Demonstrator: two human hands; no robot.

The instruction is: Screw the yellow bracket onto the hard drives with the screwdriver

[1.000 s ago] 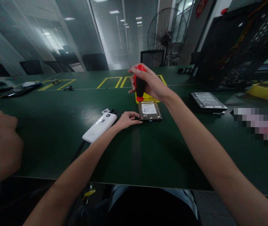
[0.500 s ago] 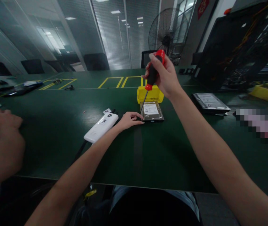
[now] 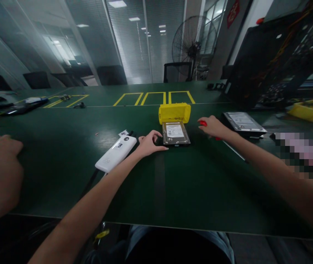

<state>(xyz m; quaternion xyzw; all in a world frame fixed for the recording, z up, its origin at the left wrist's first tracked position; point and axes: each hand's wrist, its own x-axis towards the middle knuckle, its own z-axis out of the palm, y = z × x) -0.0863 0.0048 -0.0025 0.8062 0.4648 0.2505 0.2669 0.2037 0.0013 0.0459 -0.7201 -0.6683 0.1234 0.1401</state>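
A hard drive (image 3: 174, 132) with a white label lies flat on the green table, its far end against a yellow bin (image 3: 174, 113). At its near left corner is my left hand (image 3: 150, 143), thumb and fingers apart in a curve; I cannot tell whether the fingertips touch the drive. To the right of the drive, low over the table, my right hand (image 3: 213, 126) is closed on a screwdriver (image 3: 203, 123). Most of its handle is hidden in the hand, and the metal shaft points toward the near right.
A white power bank (image 3: 116, 153) with a cable lies left of my left arm. Stacked hard drives (image 3: 244, 123) stand at the right, before black equipment and another yellow bin (image 3: 307, 110). Another person's hand (image 3: 0, 146) rests at the left edge. Yellow tape outlines (image 3: 153, 98) mark the far table.
My right hand has moved the screwdriver off the drive's left edge, down and right to the table, turning it to lie low. My left hand has opened slightly beside the drive.
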